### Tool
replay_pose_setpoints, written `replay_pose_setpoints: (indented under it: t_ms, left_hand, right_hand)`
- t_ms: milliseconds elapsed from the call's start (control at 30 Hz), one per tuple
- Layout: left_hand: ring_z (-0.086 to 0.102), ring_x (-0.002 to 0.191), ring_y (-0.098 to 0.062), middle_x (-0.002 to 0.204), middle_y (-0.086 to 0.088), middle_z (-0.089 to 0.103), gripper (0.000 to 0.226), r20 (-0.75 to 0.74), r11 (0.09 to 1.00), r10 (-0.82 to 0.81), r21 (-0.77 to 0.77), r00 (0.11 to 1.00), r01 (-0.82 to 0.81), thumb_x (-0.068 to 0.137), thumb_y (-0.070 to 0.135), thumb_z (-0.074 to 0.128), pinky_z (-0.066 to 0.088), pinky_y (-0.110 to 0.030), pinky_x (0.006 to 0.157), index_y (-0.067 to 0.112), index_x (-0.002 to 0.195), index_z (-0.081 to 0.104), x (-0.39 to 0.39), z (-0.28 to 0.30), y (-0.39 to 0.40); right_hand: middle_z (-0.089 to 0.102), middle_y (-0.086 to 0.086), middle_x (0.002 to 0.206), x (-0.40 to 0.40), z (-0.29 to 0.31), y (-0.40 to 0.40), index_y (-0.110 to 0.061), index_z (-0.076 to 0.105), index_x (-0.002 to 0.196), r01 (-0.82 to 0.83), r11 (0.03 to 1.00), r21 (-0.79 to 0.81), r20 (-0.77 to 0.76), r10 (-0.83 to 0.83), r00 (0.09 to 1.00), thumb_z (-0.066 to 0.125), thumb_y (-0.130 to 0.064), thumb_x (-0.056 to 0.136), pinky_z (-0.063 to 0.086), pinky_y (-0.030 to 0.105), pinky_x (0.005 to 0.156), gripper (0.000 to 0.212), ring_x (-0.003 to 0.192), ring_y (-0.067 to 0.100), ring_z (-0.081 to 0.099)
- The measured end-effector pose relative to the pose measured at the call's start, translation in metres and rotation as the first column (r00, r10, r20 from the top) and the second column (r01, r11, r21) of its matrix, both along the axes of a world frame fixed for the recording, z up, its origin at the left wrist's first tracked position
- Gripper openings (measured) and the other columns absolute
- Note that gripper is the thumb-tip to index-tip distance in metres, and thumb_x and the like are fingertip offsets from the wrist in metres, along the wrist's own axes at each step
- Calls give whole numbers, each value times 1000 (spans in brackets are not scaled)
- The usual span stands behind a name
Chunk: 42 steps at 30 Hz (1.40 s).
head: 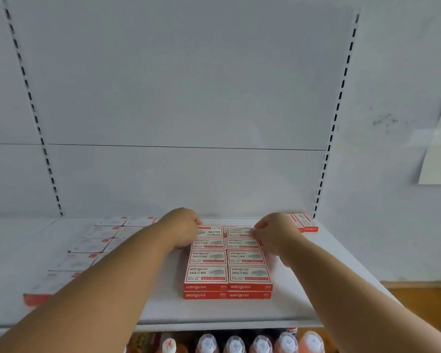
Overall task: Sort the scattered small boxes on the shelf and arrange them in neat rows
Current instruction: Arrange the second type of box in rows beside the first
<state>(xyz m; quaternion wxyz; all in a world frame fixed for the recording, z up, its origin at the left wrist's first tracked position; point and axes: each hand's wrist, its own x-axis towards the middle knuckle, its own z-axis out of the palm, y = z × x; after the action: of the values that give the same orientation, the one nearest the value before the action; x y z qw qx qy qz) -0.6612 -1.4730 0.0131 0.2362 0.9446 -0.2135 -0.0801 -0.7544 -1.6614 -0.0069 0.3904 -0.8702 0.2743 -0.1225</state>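
Shelf: a white shelf (285,305) carries all the small red-and-white staple boxes; no desk is in view.
Centre block: two columns of boxes (228,266) run from the front edge back toward the rear panel, four rows deep, edges touching and square. At the front a second layer shows beneath, so the block is at least two boxes high there.
Rear row: the rear left box (210,231) has its print turned the opposite way from the rows in front; the rear right box (238,231) beside it is being set in place.
Left hand: the left hand (182,226) has its fingers curled at the left edge of the rear left box, apparently gripping it, though the fingertips are hidden.
Right hand: the right hand (275,231) pinches the right edge of the rear right box with thumb and fingertips.
Left group: blurred boxes (97,240) lie in two columns on the left part of the shelf, seemingly in order, but too soft to judge closely.
Stragglers: two boxes (304,222) stand on edge at the back right, apart from the block.
Progress: judged well past halfway; the back row needs squaring, the reversed box perhaps turning, and the two stragglers joining a row.
Below: bottle caps (260,343) show on the lower shelf.
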Motion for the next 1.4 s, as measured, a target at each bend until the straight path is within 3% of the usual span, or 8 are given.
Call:
replay_pose_setpoints:
  t_ms: [133,400,667,833,933,1100,1200,1400]
  left_hand:
    - [62,108,-18,120,4,68,26,50,1000,-17,15,999,16,98,19,54,48,-27,89,23,118,71,-5,-2,-2]
    - [60,107,-17,127,2,63,33,80,996,-67,67,995,62,99,14,47,48,-27,86,23,124,68,-6,-2,-6]
    - [62,98,-22,115,-1,58,26,232,988,-84,144,969,52,91,13,53,53,-32,84,21,110,69,-12,7,-17]
    - [57,101,-18,115,3,58,30,229,981,-187,84,955,172,91,12,49,50,-32,89,24,114,65,-27,18,-52]
    - [57,105,-17,116,5,61,32,161,967,-255,57,953,249,91,14,50,48,-30,93,25,116,66,-38,25,-82]
    - [57,110,-18,124,2,61,32,132,954,-299,62,945,293,92,18,52,44,-25,88,26,121,64,-45,22,-137]
    - [57,116,-23,130,-3,59,38,111,946,-303,159,947,284,93,17,49,46,-29,94,22,130,57,-47,11,-173]
    - [59,112,-28,126,-12,62,38,109,908,-146,410,983,90,100,36,45,44,-30,87,11,124,61,-49,-2,-222]
  right_hand:
    - [71,8,87,3,0,5,-6,72,93,-18,996,-87,-50,14,999,64,-26,89,55,35,73,22,79,25,66]
    - [71,10,94,10,1,7,-6,69,98,-29,971,-239,-158,-9,987,60,-31,91,57,35,74,27,87,26,68]
    - [59,6,74,5,4,-5,-10,58,77,-42,957,-285,-109,11,994,51,-27,95,41,24,55,26,62,21,51]
    - [70,16,98,-11,7,-47,-2,68,95,69,940,-334,11,-69,998,52,-14,88,55,38,72,21,85,34,65]
    - [68,3,103,-23,8,-78,-15,68,98,96,935,-340,21,-95,995,57,-21,89,50,29,70,15,87,24,61]
    - [55,0,137,-27,8,-120,-31,50,137,-119,869,-480,-261,-12,965,50,-21,93,43,25,90,46,119,23,55]
    - [59,2,129,-26,6,-132,-27,56,130,-298,786,-542,-429,47,902,46,-21,95,48,26,90,37,113,24,59]
    - [62,5,104,-26,-6,-157,-20,58,102,-257,788,-560,-261,126,957,53,-30,90,42,28,68,17,94,27,60]
